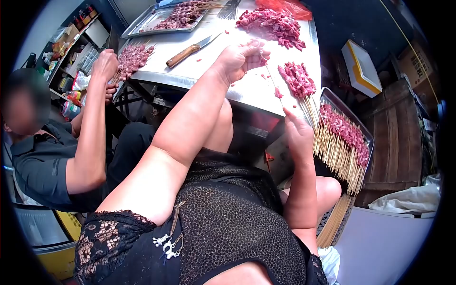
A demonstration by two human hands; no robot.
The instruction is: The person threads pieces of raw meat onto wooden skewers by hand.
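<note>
My right hand (299,133) grips the lower end of a thin bamboo skewer (270,73), just off the table's front edge. One small piece of raw meat (278,93) is threaded partway along it. At the skewer's far end my left hand (242,59) is closed, fingertips pinched on a bit of meat at the tip. Right of the skewer lies a stack of finished meat skewers (298,80), sticks pointing toward me. Beyond my left hand is a heap of cut raw meat (275,26).
A wooden-handled knife (184,54) lies on the white table (223,90). Meat skewers fill a metal tray (369,137) at right; bare bamboo sticks (335,221) are below it. A red plastic bag (289,7) and another tray (159,32) are behind. A co-worker (61,152) handles skewers at left.
</note>
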